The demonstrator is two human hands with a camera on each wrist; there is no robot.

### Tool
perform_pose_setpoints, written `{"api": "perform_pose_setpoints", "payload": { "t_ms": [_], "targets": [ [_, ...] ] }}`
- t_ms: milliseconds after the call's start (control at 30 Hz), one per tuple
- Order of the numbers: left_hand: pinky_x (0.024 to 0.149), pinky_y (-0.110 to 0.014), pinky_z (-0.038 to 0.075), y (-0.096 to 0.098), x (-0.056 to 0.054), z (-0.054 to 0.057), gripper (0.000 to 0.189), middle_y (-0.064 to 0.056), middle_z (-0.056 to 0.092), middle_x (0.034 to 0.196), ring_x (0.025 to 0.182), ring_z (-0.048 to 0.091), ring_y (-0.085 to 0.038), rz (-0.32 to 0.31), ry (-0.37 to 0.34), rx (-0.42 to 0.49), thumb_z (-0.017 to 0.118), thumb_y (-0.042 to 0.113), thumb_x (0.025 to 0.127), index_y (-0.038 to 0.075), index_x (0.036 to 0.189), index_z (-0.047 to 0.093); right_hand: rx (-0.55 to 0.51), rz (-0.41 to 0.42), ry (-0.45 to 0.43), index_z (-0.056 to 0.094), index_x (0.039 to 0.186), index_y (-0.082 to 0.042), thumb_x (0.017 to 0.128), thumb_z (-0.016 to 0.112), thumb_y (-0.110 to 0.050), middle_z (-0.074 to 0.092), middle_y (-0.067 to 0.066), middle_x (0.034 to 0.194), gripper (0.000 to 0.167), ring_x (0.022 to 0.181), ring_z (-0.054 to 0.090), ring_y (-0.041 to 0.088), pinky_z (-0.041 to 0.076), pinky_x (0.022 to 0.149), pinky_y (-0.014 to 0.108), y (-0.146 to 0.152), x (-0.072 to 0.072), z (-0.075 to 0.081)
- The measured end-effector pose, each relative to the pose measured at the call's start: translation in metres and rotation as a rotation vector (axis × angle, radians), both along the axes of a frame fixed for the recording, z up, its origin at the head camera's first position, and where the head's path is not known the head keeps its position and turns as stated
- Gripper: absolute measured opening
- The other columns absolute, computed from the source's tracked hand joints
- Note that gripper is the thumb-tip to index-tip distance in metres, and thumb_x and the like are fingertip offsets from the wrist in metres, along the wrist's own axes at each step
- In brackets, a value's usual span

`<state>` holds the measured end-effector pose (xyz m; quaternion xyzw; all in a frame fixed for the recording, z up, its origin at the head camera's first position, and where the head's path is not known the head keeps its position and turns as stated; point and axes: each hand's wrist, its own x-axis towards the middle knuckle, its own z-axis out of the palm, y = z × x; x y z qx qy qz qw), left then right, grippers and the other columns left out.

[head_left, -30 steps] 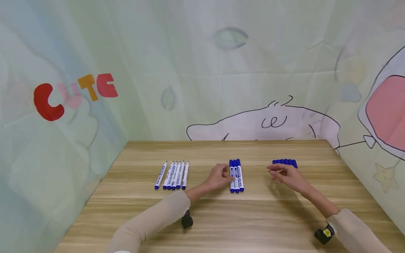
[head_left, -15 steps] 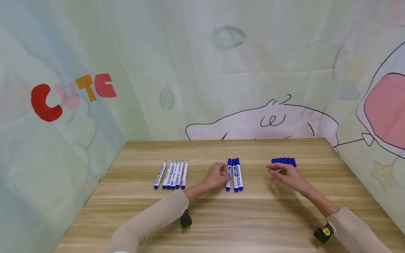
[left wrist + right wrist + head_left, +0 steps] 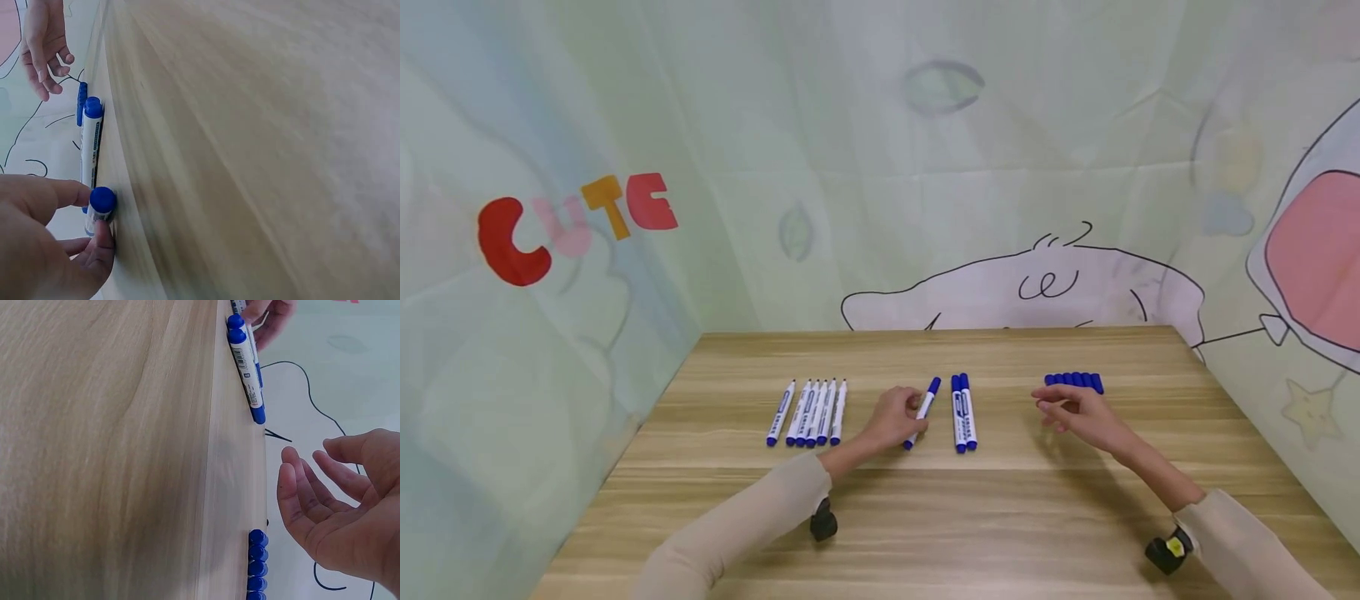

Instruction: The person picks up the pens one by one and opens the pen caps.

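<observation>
uncapped markers (image 3: 823, 412) on bench (image 3: 880, 533) at left; right of them, one marker (image 3: 927, 406) in left hand (image 3: 895, 417); then capped pair (image 3: 960, 412); loose caps (image 3: 1075, 381) further right; curtain (image 3: 820, 150) behind.

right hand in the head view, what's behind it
Behind the right hand, a row of blue caps lies on the table. Some near ends are hidden by the hand.

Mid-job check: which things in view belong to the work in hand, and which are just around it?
Likely part of the job:
capped marker, pinched by the left hand
two more capped markers
uncapped markers
loose blue caps, near the right hand

Probably just surroundings:
printed backdrop
wooden table, only the work surface
black wrist-worn device on the left arm
</observation>
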<state>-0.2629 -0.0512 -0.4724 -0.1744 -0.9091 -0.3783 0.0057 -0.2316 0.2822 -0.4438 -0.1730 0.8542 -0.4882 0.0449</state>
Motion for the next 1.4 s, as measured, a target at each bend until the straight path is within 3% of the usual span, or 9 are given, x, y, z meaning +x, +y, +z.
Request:
{"api": "perform_pose_setpoints", "payload": {
  "t_ms": [233,400,667,800,967,1167,1400],
  "targets": [
    [0.074,-0.027,0.052,-0.01,0.003,-0.002,0.05,-0.015,0.071,0.089,0.077,0.061,-0.018,-0.036,0.088,-0.027,0.082,0.001,0.076,-0.013,0.121,0.063,0.005,0.001,-0.007,0.06,0.132,0.011,0.103,0.059,-0.011,0.066,0.032,0.125,0.035,0.086,0.073,0.015,0.06,0.069,0.031,0.0,0.0,0.0],
    [0.065,-0.018,0.05,-0.013,0.006,-0.002,0.045,-0.02,0.073,0.088,0.071,0.062,-0.014,-0.046,0.046,0.075,0.076,-0.005,0.078,-0.015,0.12,0.064,0.019,0.013,-0.015,0.06,0.131,0.01,0.104,0.059,-0.012,0.066,0.031,0.126,0.035,0.086,0.072,0.016,0.06,0.069,0.03,-0.001,-0.001,0.0],
    [0.06,-0.014,0.044,-0.02,0.007,0.002,0.032,-0.022,0.071,0.089,0.072,0.062,-0.018,0.01,-0.009,0.232,0.072,-0.007,0.08,-0.009,0.112,0.071,0.03,0.029,-0.033,0.061,0.131,0.01,0.104,0.06,-0.013,0.068,0.029,0.124,0.035,0.086,0.072,0.02,0.06,0.068,0.031,-0.004,-0.002,0.0],
    [0.063,-0.015,0.045,-0.026,0.011,0.009,0.027,-0.019,0.072,0.092,0.076,0.062,-0.018,0.032,-0.005,0.238,0.072,-0.004,0.083,-0.004,0.11,0.074,0.03,0.045,-0.045,0.06,0.131,0.01,0.104,0.06,-0.013,0.069,0.028,0.121,0.035,0.086,0.072,0.023,0.06,0.069,0.031,-0.007,-0.003,-0.001],
    [0.069,-0.016,0.047,-0.034,0.016,0.015,0.023,-0.021,0.074,0.102,0.08,0.061,-0.012,0.021,0.001,0.287,0.073,-0.003,0.086,-0.005,0.109,0.075,0.037,0.05,-0.041,0.061,0.13,0.01,0.103,0.06,-0.011,0.07,0.027,0.12,0.034,0.085,0.072,0.025,0.06,0.068,0.032,-0.01,-0.004,-0.001],
    [0.063,-0.015,0.045,-0.042,0.021,0.018,0.021,-0.024,0.072,0.103,0.071,0.054,-0.002,-0.006,-0.031,0.378,0.073,-0.002,0.089,-0.005,0.11,0.074,0.07,0.062,-0.025,0.06,0.131,0.009,0.104,0.059,-0.014,0.071,0.026,0.117,0.036,0.085,0.072,0.025,0.061,0.069,0.033,-0.016,-0.006,0.002],
    [0.062,-0.016,0.043,-0.043,0.023,0.02,0.022,-0.018,0.072,0.103,0.071,0.052,-0.003,-0.044,-0.076,0.382,0.073,0.005,0.092,0.002,0.114,0.075,0.077,0.076,-0.031,0.059,0.133,0.01,0.106,0.057,-0.015,0.071,0.027,0.117,0.038,0.087,0.072,0.029,0.06,0.07,0.032,-0.026,-0.011,0.004]
  ]
}}
